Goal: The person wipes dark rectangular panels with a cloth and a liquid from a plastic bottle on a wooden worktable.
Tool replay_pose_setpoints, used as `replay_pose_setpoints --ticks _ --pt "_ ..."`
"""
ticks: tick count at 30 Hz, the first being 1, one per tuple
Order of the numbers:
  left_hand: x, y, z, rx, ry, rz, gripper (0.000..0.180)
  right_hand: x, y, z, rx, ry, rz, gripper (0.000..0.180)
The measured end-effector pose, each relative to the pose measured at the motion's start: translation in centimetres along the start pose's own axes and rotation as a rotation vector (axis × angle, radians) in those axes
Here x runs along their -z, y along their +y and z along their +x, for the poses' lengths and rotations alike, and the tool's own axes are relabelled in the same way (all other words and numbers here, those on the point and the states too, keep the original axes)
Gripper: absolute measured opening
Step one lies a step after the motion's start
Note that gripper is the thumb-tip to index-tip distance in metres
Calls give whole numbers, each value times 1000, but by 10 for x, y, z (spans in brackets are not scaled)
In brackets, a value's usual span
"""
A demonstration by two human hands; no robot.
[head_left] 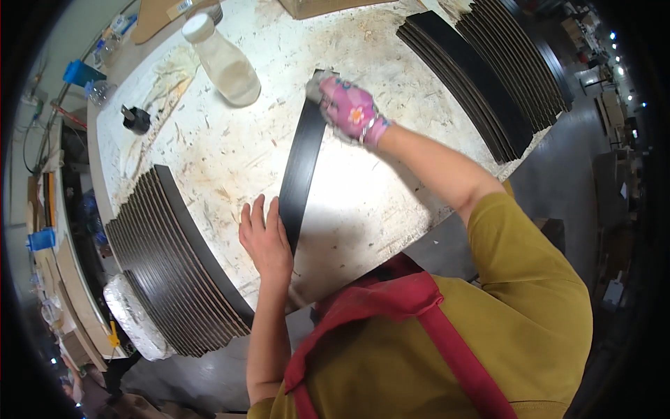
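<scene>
A long, narrow black board (303,164) lies slantwise on the white, scuffed worktable (363,202). My left hand (268,241) is bare, with its fingers stretched out against the left edge of the board's near part. At the far end, my right hand (352,112) wears a pink flowered glove and presses down on the board. Its fingers close over a greyish rag (313,87), which is slightly blurred and mostly covered by the hand.
Similar black boards stand in a row at the left (178,269) and in another row at the far right (467,84). A bottle with a white cap (234,73) stands beyond the board. Left of it are a small black cup (136,120) and a crumpled cloth (167,77).
</scene>
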State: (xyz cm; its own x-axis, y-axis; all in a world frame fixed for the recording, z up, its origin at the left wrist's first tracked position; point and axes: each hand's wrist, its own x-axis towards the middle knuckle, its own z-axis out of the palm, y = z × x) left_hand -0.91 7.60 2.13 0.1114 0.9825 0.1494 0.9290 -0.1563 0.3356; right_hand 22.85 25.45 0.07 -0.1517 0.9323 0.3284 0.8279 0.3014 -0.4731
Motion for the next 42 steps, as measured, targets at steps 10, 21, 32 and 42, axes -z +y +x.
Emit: replay_pose_setpoints --ticks 10,21,32,42 --pt "0 0 -1 24 80 125 40 67 70 26 -691 -155 1380 26" --pt "21 48 77 412 -237 -1297 22 74 2 -72 -546 -334 1512 28" --pt "32 88 43 -94 -143 -698 35 78 -46 -80 -413 -282 1132 47" --pt "12 33 51 545 -401 -2325 35 78 -41 -87 -320 -347 1245 78"
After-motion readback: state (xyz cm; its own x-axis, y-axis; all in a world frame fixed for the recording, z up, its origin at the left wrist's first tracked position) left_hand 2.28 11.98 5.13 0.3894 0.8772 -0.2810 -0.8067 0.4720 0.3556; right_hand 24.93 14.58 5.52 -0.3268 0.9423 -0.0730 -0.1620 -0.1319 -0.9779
